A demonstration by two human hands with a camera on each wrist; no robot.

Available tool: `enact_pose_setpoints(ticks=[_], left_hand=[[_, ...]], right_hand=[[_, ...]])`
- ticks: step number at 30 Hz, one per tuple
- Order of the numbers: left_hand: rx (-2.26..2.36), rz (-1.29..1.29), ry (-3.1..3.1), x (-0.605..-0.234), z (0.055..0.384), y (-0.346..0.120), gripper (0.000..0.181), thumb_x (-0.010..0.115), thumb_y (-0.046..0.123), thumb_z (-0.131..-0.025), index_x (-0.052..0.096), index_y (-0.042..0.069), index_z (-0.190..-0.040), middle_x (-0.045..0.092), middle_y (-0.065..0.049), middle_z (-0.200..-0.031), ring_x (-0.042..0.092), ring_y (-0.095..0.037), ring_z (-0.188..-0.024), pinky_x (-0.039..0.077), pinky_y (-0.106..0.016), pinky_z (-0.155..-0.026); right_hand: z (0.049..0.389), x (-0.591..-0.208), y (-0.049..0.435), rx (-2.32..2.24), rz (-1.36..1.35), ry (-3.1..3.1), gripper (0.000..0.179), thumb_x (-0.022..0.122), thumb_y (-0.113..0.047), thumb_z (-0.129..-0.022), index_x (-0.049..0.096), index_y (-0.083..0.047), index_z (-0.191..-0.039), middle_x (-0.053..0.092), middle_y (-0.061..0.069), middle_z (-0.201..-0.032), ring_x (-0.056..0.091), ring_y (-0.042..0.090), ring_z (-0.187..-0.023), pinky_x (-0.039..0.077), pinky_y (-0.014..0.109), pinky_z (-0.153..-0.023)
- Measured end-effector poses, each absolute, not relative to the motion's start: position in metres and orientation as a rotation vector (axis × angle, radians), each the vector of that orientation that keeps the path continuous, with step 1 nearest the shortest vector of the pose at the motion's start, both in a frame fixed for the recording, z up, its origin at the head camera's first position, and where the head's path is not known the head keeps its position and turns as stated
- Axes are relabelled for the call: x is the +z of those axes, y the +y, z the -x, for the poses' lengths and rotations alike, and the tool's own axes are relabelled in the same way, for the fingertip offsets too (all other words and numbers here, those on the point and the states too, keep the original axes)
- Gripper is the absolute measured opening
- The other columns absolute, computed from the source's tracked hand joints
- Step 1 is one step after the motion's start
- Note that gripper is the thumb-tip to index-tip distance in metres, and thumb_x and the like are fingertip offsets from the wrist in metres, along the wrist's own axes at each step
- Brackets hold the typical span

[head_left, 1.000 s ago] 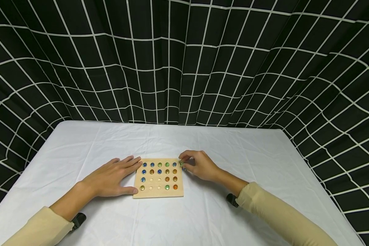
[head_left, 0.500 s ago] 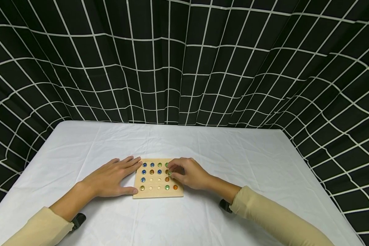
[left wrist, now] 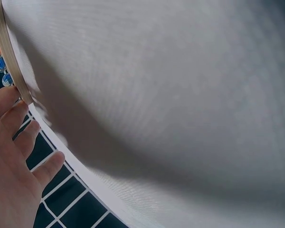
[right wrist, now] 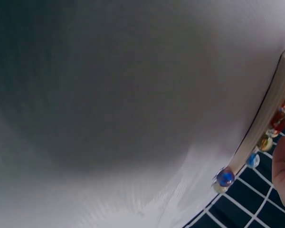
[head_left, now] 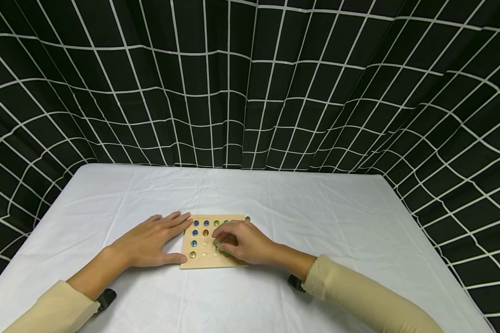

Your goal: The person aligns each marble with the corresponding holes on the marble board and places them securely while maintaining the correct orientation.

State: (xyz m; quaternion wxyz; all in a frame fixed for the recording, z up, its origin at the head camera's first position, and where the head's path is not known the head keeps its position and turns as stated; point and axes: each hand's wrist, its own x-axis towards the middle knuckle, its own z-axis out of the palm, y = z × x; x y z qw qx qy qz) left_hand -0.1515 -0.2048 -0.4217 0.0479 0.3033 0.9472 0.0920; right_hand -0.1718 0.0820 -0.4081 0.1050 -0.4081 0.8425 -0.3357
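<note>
**Left hand spread on the wooden marble board, right hand pinching a green marble**

The left hand (head_left: pixel 154 238) lies with fingers straight and slightly apart, fingertips and thumb touching the left edge of the wooden marble board (head_left: pixel 197 264). Three blue marbles (head_left: pixel 195 233) and a yellowish marble (head_left: pixel 193 254) fill its leftmost column. Over the third column, the right hand (head_left: pixel 243 241) pinches a green marble (head_left: pixel 217 245) between thumb and fingertips; whether it touches a pit cannot be told. Just beside the far right corner sits another marble (head_left: pixel 247 218).
</note>
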Motion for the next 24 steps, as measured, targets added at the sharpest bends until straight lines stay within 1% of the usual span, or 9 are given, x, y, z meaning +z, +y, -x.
enact_pose_setpoints(ticks=[2,9,17,20,24], left_hand=[[0.277,-0.924,2.889,-0.4217,0.1514,-0.2049,0.097,0.046,0.081,-0.085,0.038,0.015,-0.155,0.033,-0.004,-0.16,0.032,-0.032,-0.146,0.03,-0.06,-0.111],[0.274,-0.923,2.89,-0.4221,0.1513,-0.2055,0.097,0.045,0.081,-0.085,0.039,0.014,-0.155,0.033,-0.003,-0.16,0.032,-0.032,-0.146,0.031,-0.06,-0.111],[0.285,-0.933,2.887,-0.4224,0.1517,-0.2053,0.096,0.046,0.081,-0.085,0.039,0.014,-0.154,0.033,-0.004,-0.16,0.033,-0.032,-0.145,0.032,-0.06,-0.11],[0.284,-0.937,2.889,-0.4225,0.1518,-0.2052,0.096,0.046,0.08,-0.085,0.039,0.014,-0.154,0.033,-0.004,-0.16,0.033,-0.032,-0.145,0.032,-0.06,-0.11],[0.278,-0.943,2.893,-0.4225,0.1521,-0.205,0.096,0.046,0.08,-0.086,0.039,0.013,-0.154,0.034,-0.004,-0.16,0.033,-0.032,-0.145,0.032,-0.059,-0.111]], right_hand=[[0.171,-0.4098,0.0809,-0.967,1.219,2.486,0.021,0.072,-0.007,-0.091,0.069,-0.009,-0.112,0.072,-0.007,-0.1,0.062,0.004,-0.093,0.05,0.024,-0.08],[0.1665,-0.4099,0.0796,-0.896,1.289,2.493,0.022,0.069,-0.007,-0.091,0.07,-0.011,-0.112,0.073,-0.008,-0.1,0.062,0.004,-0.1,0.046,0.024,-0.09],[0.1654,-0.4102,0.0788,-0.858,1.286,2.501,0.021,0.07,-0.009,-0.091,0.07,-0.012,-0.111,0.073,-0.011,-0.1,0.06,0.003,-0.102,0.045,0.024,-0.094],[0.1672,-0.4089,0.0793,-0.881,1.29,2.488,0.021,0.07,-0.008,-0.091,0.07,-0.01,-0.112,0.073,-0.009,-0.099,0.062,0.003,-0.099,0.046,0.024,-0.091],[0.1739,-0.4044,0.0826,-0.965,1.273,2.475,0.023,0.072,-0.007,-0.091,0.068,-0.006,-0.113,0.074,-0.003,-0.099,0.064,0.007,-0.094,0.052,0.027,-0.082]])
